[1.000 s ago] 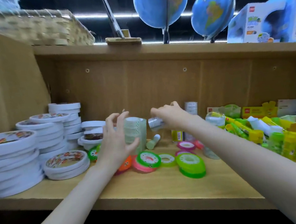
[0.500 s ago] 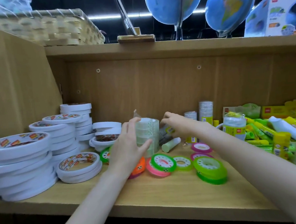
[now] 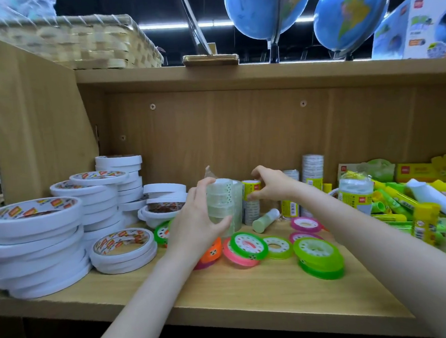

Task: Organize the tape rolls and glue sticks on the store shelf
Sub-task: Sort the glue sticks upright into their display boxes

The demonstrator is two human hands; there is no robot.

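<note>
Matt wood-grain shelf [image 3: 251, 285] is carrying glossy clear plastic tape [image 3: 223, 205], white paper-faced rolls [image 3: 34, 235] and shiny coloured plastic reels [image 3: 319, 257]; woven basket [image 3: 76, 44] is looking rough.

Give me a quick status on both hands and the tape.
Left hand grips clear tape stack. Right hand pinches yellow-labelled roll pack behind it. Glue stick lies loose beside them.

Bare forearms, apparently no sleeves; left hand [image 3: 196, 223] ringless.
</note>
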